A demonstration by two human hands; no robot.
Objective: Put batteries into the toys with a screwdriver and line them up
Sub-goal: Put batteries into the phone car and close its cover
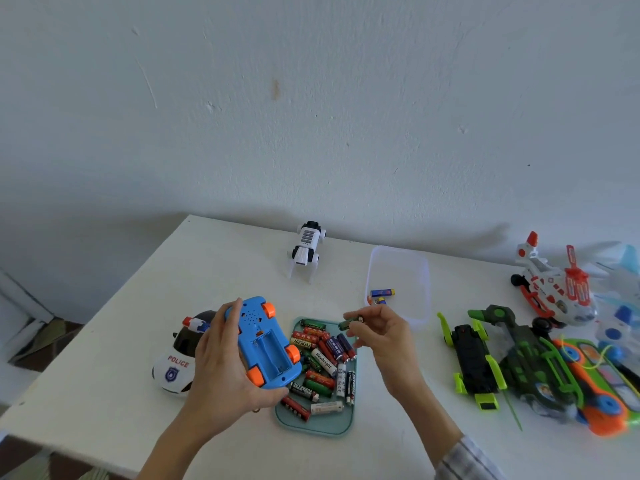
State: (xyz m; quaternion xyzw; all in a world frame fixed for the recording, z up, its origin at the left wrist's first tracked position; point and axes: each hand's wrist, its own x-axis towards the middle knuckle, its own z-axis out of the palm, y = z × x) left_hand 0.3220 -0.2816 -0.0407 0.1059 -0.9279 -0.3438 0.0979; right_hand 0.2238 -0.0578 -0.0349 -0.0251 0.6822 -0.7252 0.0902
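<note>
head view: my left hand (221, 362) grips the blue toy car (265, 342) upside down by its sides, battery bay open and facing up. my right hand (379, 332) pinches one green battery (350, 322) at fingertip, just above the tray (313, 427) of batteries. small, smooth and likely to roll, so i'd hold it mid-body and seat it spring-end first.

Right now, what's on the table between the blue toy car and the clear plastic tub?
In the head view, the teal tray of batteries lies between the blue toy car and the clear tub, with the right hand pinching a green battery above it.
</note>
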